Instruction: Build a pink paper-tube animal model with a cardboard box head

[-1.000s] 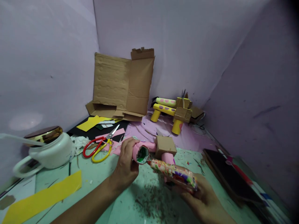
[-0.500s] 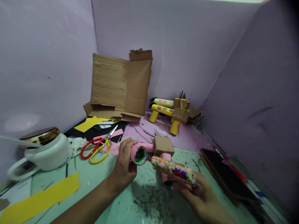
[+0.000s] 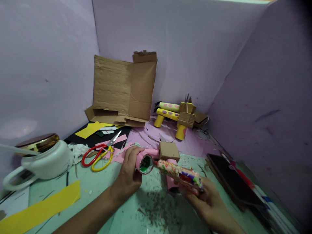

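My left hand (image 3: pixel 130 169) is wrapped round a pink paper tube (image 3: pixel 139 161), whose open end faces me and shows green inside. This tube is one part of a pink figure; a longer pink tube runs from it to a small cardboard box (image 3: pixel 169 151), and another pink tube (image 3: pixel 172 182) stands below that box. In my right hand (image 3: pixel 204 198) is a glue gun (image 3: pixel 179 172) with a flowery, many-coloured body. Its red nozzle points left, close to the rim of the tube's open end; whether it touches cannot be made out.
Red-and-yellow scissors (image 3: pixel 103 156) lie left of the figure. Far left stands a white pot (image 3: pixel 48 162), with a yellow strip (image 3: pixel 48 204) before it. An opened cardboard box (image 3: pixel 122 87) leans at the back beside yellow tube animals (image 3: pixel 168 113). A dark phone-like slab (image 3: pixel 234 182) lies right.
The whole view has shifted slightly, so the background sits a little further left. Both hands keep their grips, and the nozzle stays near the tube's rim.
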